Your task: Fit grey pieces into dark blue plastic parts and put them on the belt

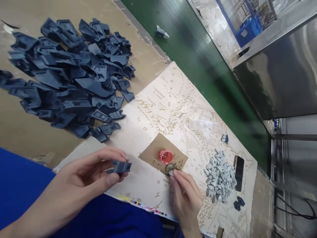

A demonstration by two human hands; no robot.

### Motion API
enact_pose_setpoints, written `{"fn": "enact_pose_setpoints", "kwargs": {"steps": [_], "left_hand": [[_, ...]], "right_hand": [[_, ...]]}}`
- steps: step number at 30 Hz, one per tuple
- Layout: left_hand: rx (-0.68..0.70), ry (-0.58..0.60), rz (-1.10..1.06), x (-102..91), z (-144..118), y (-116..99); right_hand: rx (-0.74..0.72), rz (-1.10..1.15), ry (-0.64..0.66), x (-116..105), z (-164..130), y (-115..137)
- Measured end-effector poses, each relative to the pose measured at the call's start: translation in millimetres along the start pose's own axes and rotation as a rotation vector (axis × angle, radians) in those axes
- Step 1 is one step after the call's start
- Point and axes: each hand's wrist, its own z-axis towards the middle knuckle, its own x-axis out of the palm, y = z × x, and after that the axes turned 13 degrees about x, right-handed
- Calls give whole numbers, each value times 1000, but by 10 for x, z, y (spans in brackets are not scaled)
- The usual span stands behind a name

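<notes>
My left hand point(91, 178) is closed around a dark blue-grey plastic part point(120, 167), held between thumb and fingers above the printed paper. My right hand point(185, 195) pinches a small light-grey piece point(171, 173) at its fingertips, mostly hidden by them. Those fingertips are right at a small round dish point(169, 168) with a dark rim; whether they touch it I cannot tell. Just behind the dish, a red cap point(166, 156) with shiny contents sits on a square of brown cardboard point(155, 150). Tiny drops or bits lie scattered around the cap.
A large heap of dark plastic parts point(66, 76) covers the upper left. On the right lie a pile of light-grey pieces point(220, 177), a phone point(239, 173) and two dark parts point(239, 203). Beyond the table edge runs a green surface point(198, 69) with one loose part point(162, 32).
</notes>
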Motion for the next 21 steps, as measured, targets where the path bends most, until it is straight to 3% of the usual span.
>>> {"fn": "enact_pose_setpoints", "kwargs": {"steps": [4,7,15,18,21], "left_hand": [[180,-16,277,-88,-88,61],[241,-1,414,-145,-134,98],[247,3,423,-155,-150,165],[238,6,393,-49,-145,59],[93,-27,335,131,-148,-125]], "right_hand": [[-46,-56,34,-3,-19,-29],[-81,-81,71,-19,-24,-42],[-67,-67,88,-18,-20,-50],[8,13,44,-10,-38,-34],[196,100,-19,-4,-81,2]]}}
